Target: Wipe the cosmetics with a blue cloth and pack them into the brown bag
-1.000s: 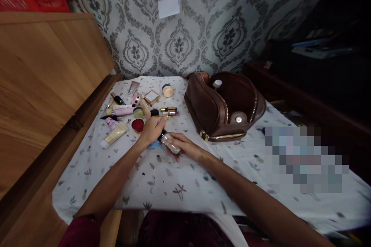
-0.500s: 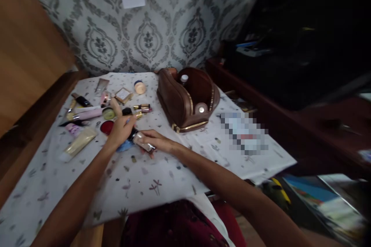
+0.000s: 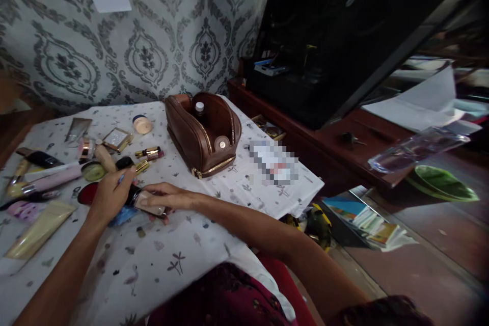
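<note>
My right hand (image 3: 170, 197) is closed around a small rectangular glass foundation bottle (image 3: 152, 206) with a beige content and a black cap. My left hand (image 3: 112, 191) is closed at the cap end of the same bottle, its fingertips partly hidden. A crumpled blue thing (image 3: 124, 215) shows beneath my hands; I cannot make out its kind. Close to my left hand lie a red round compact (image 3: 87, 193), a green-lidded jar (image 3: 92, 171) and a gold tube (image 3: 141, 167). Beyond my hands stands a brown makeup bag (image 3: 187, 137), unzipped, with a white-capped bottle (image 3: 199, 108) inside.
Cosmetics spread over the left of the table: a beige tube (image 3: 41, 230), a pink tube (image 3: 53, 178), a glittery compact (image 3: 116, 139) and a cream jar (image 3: 142, 124). A blurred-out packet (image 3: 273, 163) lies right of the bag. A dark red cabinet (image 3: 290, 132) borders the table.
The view has swung to the right, so the table and bag appear farther left and more of the cabinet shows. Both hands stay at the foundation bottle.
</note>
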### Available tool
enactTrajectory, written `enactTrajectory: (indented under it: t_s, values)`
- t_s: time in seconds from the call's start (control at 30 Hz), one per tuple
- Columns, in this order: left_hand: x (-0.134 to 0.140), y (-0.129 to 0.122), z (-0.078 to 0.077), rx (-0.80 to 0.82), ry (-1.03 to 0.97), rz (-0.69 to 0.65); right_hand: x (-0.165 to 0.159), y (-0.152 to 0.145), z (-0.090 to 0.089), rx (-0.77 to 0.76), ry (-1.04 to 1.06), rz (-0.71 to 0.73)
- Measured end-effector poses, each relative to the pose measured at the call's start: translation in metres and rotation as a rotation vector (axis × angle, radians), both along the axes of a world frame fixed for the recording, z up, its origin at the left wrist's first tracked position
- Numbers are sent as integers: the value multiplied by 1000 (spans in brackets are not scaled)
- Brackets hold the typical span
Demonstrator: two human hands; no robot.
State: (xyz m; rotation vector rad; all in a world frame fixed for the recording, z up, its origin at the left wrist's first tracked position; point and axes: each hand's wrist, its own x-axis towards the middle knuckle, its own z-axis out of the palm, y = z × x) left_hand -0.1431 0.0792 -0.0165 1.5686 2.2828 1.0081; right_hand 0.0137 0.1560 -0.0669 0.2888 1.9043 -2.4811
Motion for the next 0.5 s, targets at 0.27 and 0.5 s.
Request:
enactTrajectory:
  t_s: [0.27, 0.5]
  values:
    - [5, -1, -2, 13, 31, -19, -2, 1, -3, -5, 45, -1]
    - [2, -3, -3, 19, -7, 9, -1, 2, -2, 6, 95, -37]
